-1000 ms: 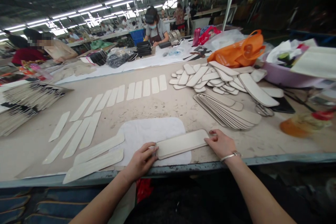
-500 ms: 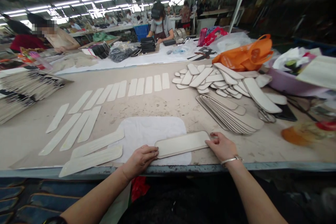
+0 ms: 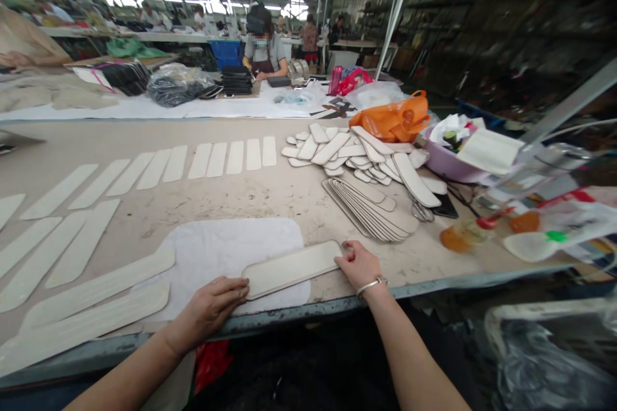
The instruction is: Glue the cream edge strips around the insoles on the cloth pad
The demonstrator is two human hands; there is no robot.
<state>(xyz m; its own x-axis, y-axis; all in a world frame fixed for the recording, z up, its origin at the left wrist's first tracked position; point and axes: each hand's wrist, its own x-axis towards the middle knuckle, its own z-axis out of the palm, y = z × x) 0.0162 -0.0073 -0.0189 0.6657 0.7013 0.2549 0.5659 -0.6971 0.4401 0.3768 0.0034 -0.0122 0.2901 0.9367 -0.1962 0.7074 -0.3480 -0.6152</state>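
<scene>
A long off-white panel (image 3: 292,270) with rounded corners and a dark edge lies over a white sheet (image 3: 231,231) near the table's front edge. My left hand (image 3: 216,302) has its fingers together on the panel's left end. At the other end, my right hand (image 3: 359,264) pinches the corner between thumb and fingers; a bracelet circles that wrist. Just beyond my right hand, similar dark-edged panels lie fanned out in a stack (image 3: 371,212). Two pale strips (image 3: 101,289) partly overlap the sheet's left side.
Rows of pale strips (image 3: 149,170) cover the table's left side. A loose heap of panels (image 3: 332,148) sits at the back right, by an orange bag (image 3: 393,119) and a purple basin (image 3: 443,164). A bottle of amber liquid (image 3: 457,237) stands at right. Across the table, a person (image 3: 265,48) works.
The camera view has turned to the right, so the scene sits further left and more of the right side shows. Both hands keep their hold on the same panel.
</scene>
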